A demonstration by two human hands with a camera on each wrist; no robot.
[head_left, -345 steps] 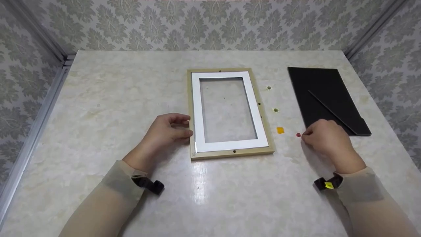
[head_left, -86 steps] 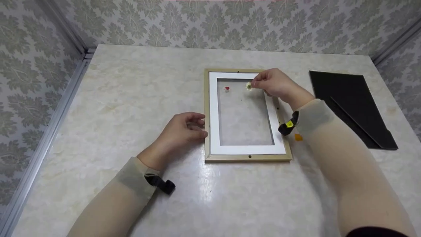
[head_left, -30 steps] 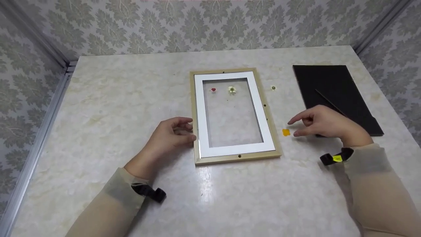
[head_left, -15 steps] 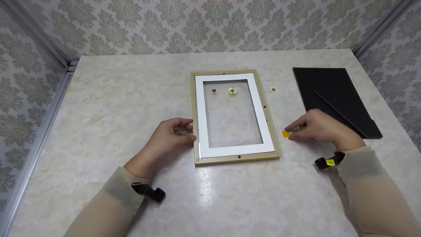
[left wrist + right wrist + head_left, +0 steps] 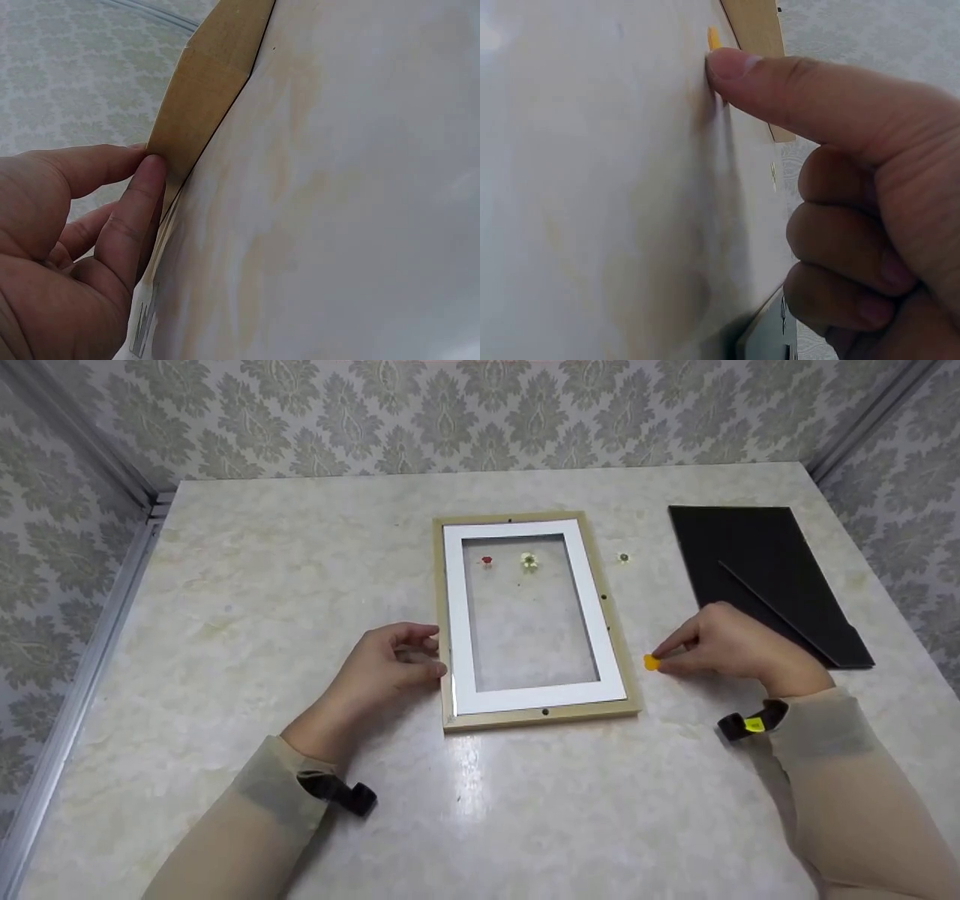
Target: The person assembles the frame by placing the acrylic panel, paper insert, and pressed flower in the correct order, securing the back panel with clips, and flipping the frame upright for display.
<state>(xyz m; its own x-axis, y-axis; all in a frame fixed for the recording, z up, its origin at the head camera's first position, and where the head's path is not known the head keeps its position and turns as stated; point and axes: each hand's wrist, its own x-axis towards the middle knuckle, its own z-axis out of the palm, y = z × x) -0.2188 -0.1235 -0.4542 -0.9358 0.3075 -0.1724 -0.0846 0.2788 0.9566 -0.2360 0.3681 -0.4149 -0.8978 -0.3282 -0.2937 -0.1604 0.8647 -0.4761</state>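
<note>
In the head view a light wooden picture frame (image 5: 634,682) with a white mat (image 5: 536,701) lies flat on the table. My left hand (image 5: 382,664) rests its fingertips against the frame's left side; in the left wrist view its fingertips touch the wooden edge (image 5: 191,105). To the right, my right hand (image 5: 731,645) pinches a small orange pressed flower (image 5: 650,662) between thumb and forefinger, its other fingers curled in the right wrist view. Inside the mat opening lie a red pressed flower (image 5: 487,561) and a white one (image 5: 529,561).
Another white pressed flower (image 5: 623,558) lies right of the frame. A black backing board (image 5: 739,536) with a stand leg lies farther right, partly behind my right hand. Patterned wall panels (image 5: 480,420) border the table.
The red flower and one white flower went from the table into the mat opening. Over the last second my right thumb and forefinger came together on the orange flower. My left hand stayed put.
</note>
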